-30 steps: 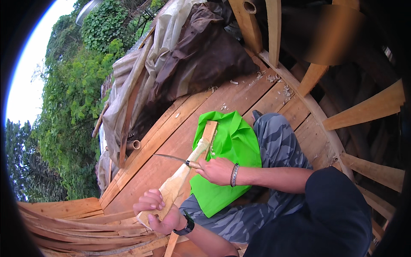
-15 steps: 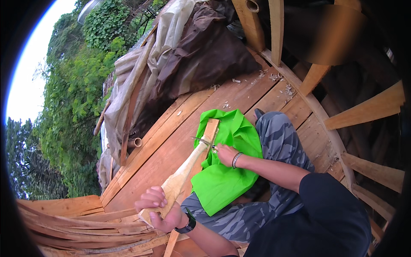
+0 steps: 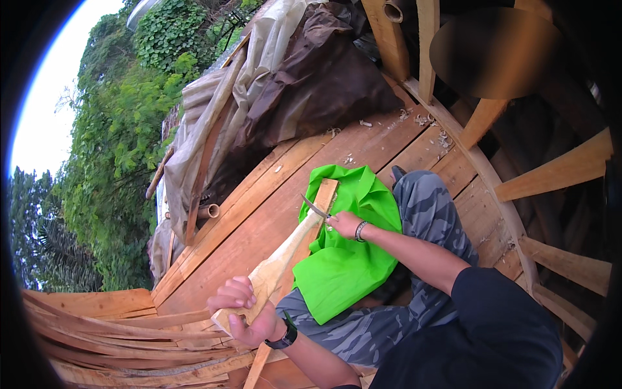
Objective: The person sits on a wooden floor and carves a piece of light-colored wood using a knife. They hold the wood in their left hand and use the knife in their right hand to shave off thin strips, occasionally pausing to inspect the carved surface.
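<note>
My left hand (image 3: 245,312) is closed around the broad end of a pale carved piece of wood (image 3: 277,260), which narrows as it runs away from me. My right hand (image 3: 346,224) grips a knife by its handle, mostly hidden in the fingers. The knife's thin curved blade (image 3: 313,205) lies across the narrow far end of the carved wood. Behind that end, a flat wooden strip (image 3: 325,190) slants up against a bright green cloth (image 3: 353,259), which is spread over my lap.
Wood shavings (image 3: 442,137) litter the plank floor (image 3: 246,227). Long thin wooden strips (image 3: 129,337) lie at lower left. Upright wooden slats (image 3: 557,165) line a curved rail on the right. Brown and whitish tarps (image 3: 311,84) cover a pile at the far side, beside a bamboo end (image 3: 212,211).
The knife blade has turned so its tip points farther away from me. My left hand keeps its hold on the carved wood. The whole view has shifted slightly.
</note>
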{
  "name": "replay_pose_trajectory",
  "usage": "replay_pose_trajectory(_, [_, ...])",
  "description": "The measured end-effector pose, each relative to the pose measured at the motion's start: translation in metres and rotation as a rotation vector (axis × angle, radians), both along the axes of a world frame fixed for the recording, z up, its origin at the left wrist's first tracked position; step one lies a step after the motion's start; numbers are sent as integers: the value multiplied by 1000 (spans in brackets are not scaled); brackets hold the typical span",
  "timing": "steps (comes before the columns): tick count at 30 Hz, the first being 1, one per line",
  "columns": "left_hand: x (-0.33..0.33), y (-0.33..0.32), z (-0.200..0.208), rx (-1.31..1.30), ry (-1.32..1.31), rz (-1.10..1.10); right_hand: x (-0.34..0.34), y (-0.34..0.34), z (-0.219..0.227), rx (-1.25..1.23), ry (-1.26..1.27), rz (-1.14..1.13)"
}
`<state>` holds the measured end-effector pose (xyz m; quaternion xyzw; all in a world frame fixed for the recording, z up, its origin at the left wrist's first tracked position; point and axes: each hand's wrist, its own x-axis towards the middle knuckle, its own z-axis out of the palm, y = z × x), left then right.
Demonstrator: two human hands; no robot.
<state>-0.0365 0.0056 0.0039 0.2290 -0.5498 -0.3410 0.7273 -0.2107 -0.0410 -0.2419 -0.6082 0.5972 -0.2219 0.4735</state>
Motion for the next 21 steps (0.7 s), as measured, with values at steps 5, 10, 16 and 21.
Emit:
replay_pose_trajectory(5, [9, 4, -5, -10, -7, 40, 29, 27, 60, -220, 89, 22])
replay_pose_trajectory(10, [11, 4, -4, 7, 7, 50, 16, 22, 46, -219, 199, 34])
replay_pose_trajectory(16, [1, -3, 0, 3, -3, 46, 20, 23, 23, -262, 216, 23])
replay_pose_trajectory(21, [6, 1, -3, 7, -13, 60, 25, 32, 76, -267, 144, 75])
